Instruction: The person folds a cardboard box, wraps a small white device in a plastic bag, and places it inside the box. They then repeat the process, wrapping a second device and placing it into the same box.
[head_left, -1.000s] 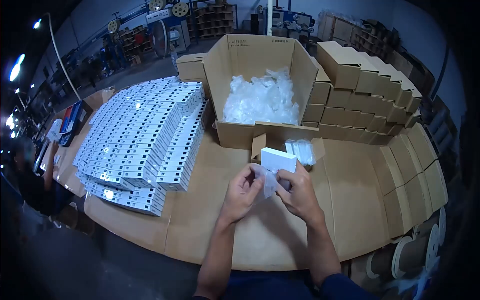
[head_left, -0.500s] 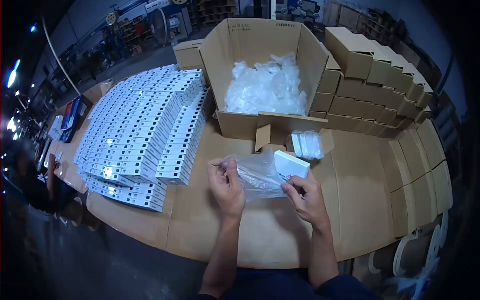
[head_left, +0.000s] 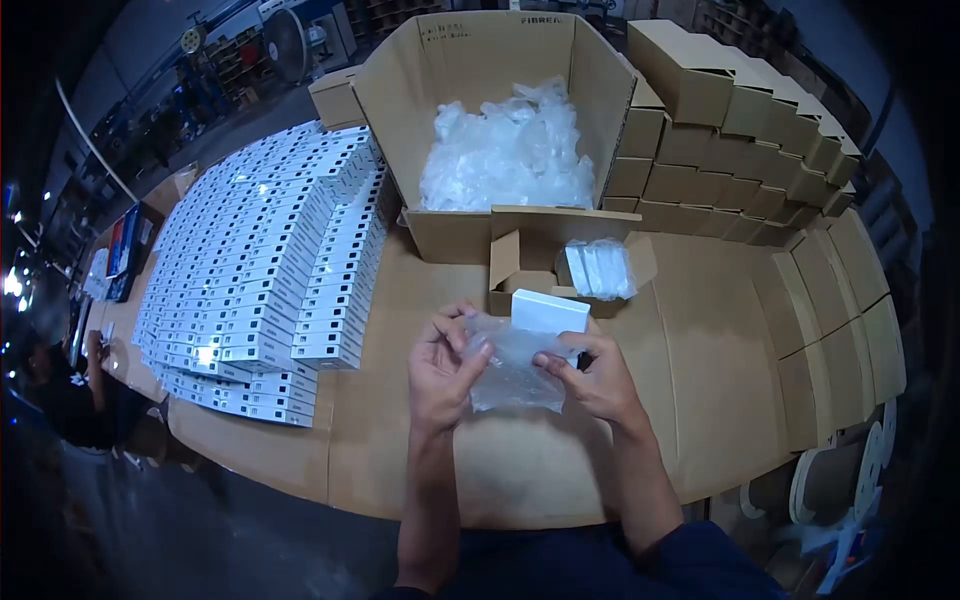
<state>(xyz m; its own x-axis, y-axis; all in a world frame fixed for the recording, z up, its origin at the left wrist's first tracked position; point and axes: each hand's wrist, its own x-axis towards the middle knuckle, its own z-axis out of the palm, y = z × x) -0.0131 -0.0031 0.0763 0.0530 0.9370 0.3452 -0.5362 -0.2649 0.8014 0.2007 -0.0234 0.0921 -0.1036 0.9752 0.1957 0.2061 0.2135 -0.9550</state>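
A clear plastic bag [head_left: 518,372] is stretched between my two hands above the cardboard-covered table. My left hand [head_left: 447,372] pinches its left edge between thumb and fingers. With the thumb on top, my right hand [head_left: 592,378] grips the bag's right side together with a white box [head_left: 550,311]. That box stands tilted behind the bag, its lower part covered by it. Just beyond, a small open carton [head_left: 507,262] holds several white boxes wrapped in plastic [head_left: 600,270].
A large carton [head_left: 478,50] full of clear plastic bags [head_left: 510,150] stands behind. Stacked white boxes [head_left: 235,260] fill the left side. Brown cartons [head_left: 700,180] are piled at the right, with more along the right edge [head_left: 848,340]. A person [head_left: 75,390] is at the far left.
The bag and white box have shifted left, and the box stands more upright. My hands are closer together. The whole view has tilted slightly, so the surroundings sit a little higher and further left.
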